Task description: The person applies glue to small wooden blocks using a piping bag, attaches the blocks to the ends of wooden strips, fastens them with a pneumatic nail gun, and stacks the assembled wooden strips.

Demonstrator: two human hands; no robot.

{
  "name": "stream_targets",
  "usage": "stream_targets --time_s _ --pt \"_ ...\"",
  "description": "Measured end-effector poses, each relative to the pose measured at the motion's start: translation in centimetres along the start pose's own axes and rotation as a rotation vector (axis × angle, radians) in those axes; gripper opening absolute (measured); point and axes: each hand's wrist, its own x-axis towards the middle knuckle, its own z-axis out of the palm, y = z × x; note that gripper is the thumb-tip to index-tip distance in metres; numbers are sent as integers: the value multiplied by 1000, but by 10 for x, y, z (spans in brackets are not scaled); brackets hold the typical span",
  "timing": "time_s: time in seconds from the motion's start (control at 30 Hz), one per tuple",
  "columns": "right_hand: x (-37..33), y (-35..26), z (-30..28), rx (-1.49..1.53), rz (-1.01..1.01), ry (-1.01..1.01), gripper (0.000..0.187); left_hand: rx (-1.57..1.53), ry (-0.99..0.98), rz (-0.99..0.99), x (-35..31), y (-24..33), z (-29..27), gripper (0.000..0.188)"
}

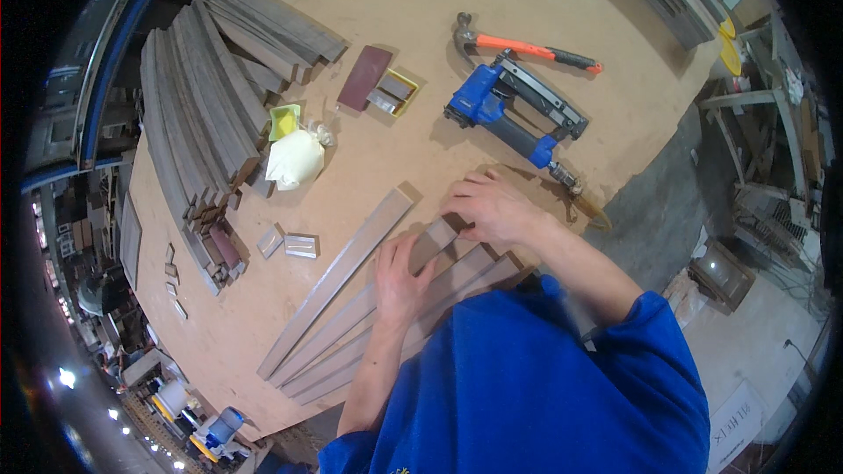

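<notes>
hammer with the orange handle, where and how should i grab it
Probably best by the black grip, with the right hand coming from the right: the hammer lies flat, its metal head at the left end, and the blue nail gun lies on the near side.

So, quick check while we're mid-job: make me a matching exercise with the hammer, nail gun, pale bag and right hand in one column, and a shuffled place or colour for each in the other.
Column one
1. Hammer
2. Nail gun
3. Pale bag
4. Right hand

Column two
A. Blue and black body
B. At the end of a wooden strip
C. Orange and black handle
D. Beside the pile of strips on the left

Pairs: 1-C, 2-A, 3-D, 4-B
</notes>
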Motion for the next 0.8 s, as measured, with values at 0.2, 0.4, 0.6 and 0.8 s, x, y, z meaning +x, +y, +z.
stream_targets --time_s 0.2,0.4,0.6,0.8 --pt "1 1 -1 35 7 -30 53 41 -29 -6 0 -1 0 51" --pt "-5 1 8 1 -24 73 52 96 -47 -4 0 -2 2 51" --pt "-39 -33 22 45 282 212 37 125 -43 23 0 -5 2 50" --pt "-43 -47 39 99 287 359 33 130 -42 49 2 -5 3 51"
